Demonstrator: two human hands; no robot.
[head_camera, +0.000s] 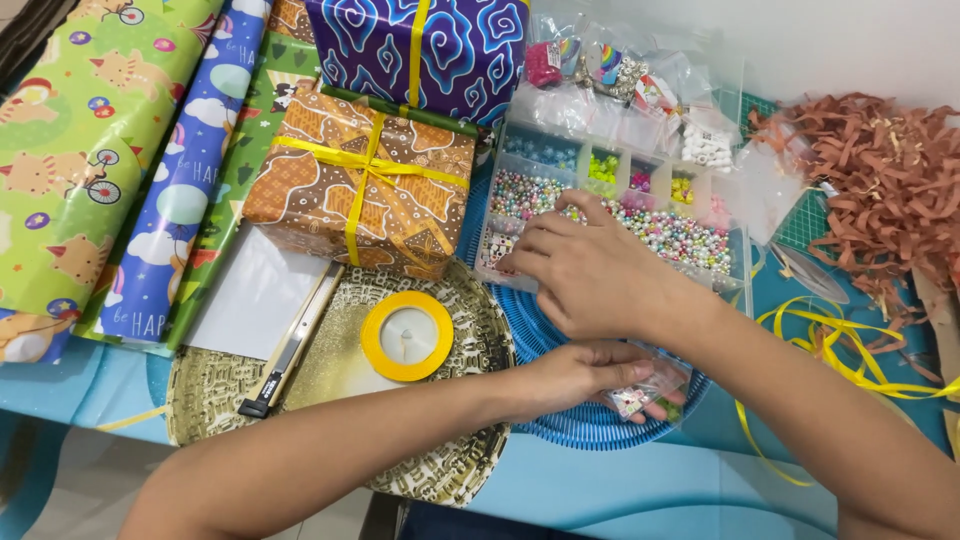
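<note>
My right hand (585, 272) reaches across into a clear compartment box of beads (610, 200), fingertips down at its front left cells; whether it pinches a bead is hidden. My left hand (580, 375) lies palm up below it on a blue ribbed round mat (560, 425), holding a small clear plastic bag of beads (645, 390). The box holds pastel, green, yellow and pink beads in separate cells.
A brown gift box with yellow ribbon (365, 185) and a purple one (420, 50) stand behind a gold round tray (460, 470) carrying a yellow ribbon roll (406, 336) and a utility knife (292, 345). Wrapping paper rolls (90, 150) lie left. Brown paper shred (885, 180) and loose yellow ribbon (850, 355) lie right.
</note>
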